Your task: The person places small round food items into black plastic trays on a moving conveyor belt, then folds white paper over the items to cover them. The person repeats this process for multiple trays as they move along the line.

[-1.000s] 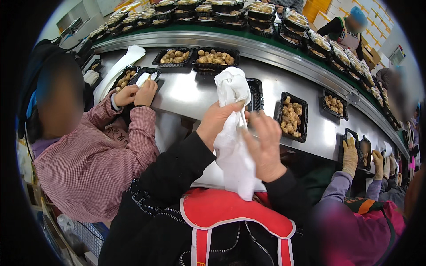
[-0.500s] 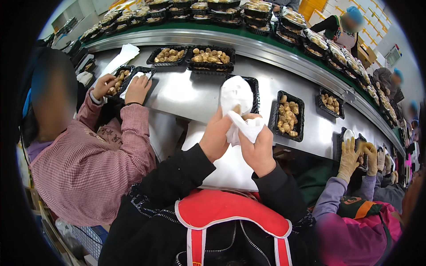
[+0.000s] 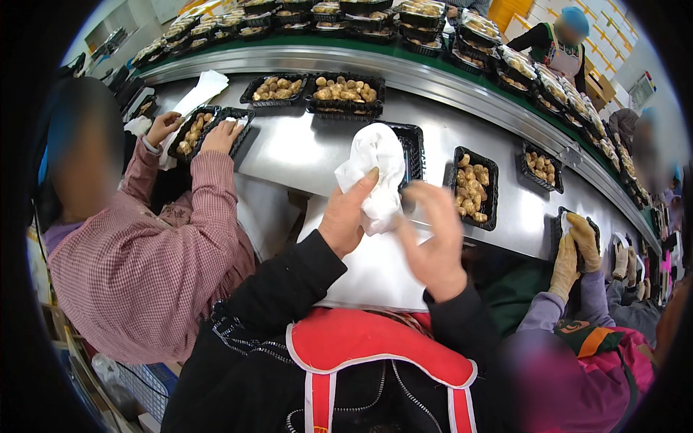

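A white paper-wrapped bundle, its upper part rounded and its lower end crumpled, is in my left hand. The left thumb presses on its front; what the paper covers is hidden. My right hand is beside the bundle's lower end, its fingers spread and smeared by motion, with nothing seen in them. Just behind the bundle lies a black plastic tray, partly covered by it. Under my hands white paper sheets lie at the near edge of the metal table.
Black trays of small brown tubers stand right of my hands, others behind. Stacked filled trays line a green conveyor beyond a metal rail. Co-workers handle trays close on the left and right.
My right hand has let go of the white paper and moved slightly right, its fingers opening. The paper's loose end is now gathered against the bundle, which my left hand still holds.
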### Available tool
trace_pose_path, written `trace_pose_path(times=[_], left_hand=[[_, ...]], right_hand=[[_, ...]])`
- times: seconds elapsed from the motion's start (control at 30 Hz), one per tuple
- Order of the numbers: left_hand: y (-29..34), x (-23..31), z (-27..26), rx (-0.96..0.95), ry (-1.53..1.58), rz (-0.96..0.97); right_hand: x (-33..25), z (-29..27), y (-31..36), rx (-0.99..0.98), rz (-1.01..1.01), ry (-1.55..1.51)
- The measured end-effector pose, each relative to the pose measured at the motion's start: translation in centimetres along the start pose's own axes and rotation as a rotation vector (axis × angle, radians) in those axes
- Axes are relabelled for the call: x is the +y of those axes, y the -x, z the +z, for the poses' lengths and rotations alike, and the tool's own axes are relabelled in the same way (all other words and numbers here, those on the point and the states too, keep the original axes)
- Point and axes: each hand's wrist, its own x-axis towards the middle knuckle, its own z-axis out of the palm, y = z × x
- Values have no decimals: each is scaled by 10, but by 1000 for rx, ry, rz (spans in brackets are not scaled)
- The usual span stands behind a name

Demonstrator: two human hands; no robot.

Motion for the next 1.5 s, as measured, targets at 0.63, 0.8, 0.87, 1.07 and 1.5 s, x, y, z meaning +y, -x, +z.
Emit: trace_pose_path(times=[0.63,0.8,0.87,1.07,1.5], left_hand=[[9,-2,9,-149,-392,109],[7,9,0,-78,-309,-58],[6,9,-1,-18,-348,-43],[-1,10,-11,-18,-503,188],[-3,9,-3,-53,-446,173]], right_hand=[[9,10,0,-77,175,-340],[18,10,5,-120,492,-677],[12,9,4,-81,567,-726],[9,2,1,124,577,-747],[18,10,-11,26,555,-435]])
